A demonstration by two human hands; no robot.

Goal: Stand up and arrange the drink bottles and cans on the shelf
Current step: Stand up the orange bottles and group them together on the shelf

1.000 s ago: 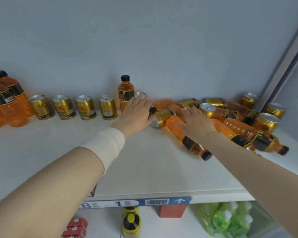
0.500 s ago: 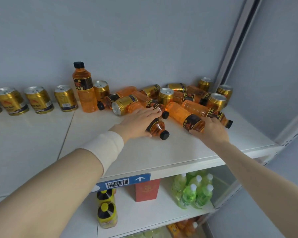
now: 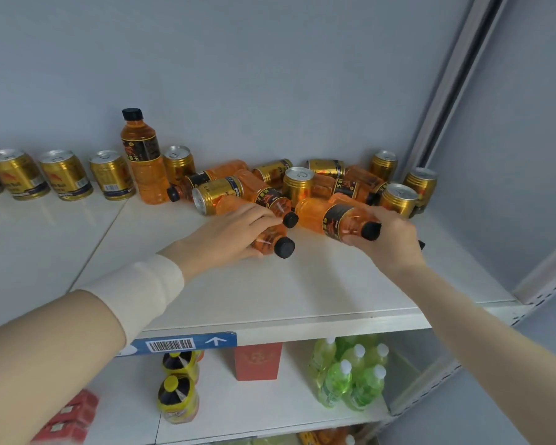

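Note:
A white shelf (image 3: 270, 284) carries a heap of orange drink bottles and gold cans lying and standing at the right. My left hand (image 3: 228, 234) grips a fallen orange bottle (image 3: 272, 240) whose black cap points toward me. My right hand (image 3: 385, 240) grips the neck of a second fallen orange bottle (image 3: 328, 216). One orange bottle (image 3: 143, 159) stands upright at the back with a gold can (image 3: 178, 163) beside it. A gold can (image 3: 219, 194) lies on its side by my left hand. Three upright gold cans (image 3: 65, 175) line the back left.
A grey back wall and a metal upright (image 3: 446, 91) close the shelf at the right. Below sit green bottles (image 3: 350, 374), a red box (image 3: 259, 361), yellow-labelled bottles (image 3: 177, 396) and red packs (image 3: 68, 422). A blue barcode tag (image 3: 180, 343) marks the front edge.
The view has swung right. My left hand moved off the cans and closed on a fallen bottle. My right hand slid to the neck of another bottle and gripped it.

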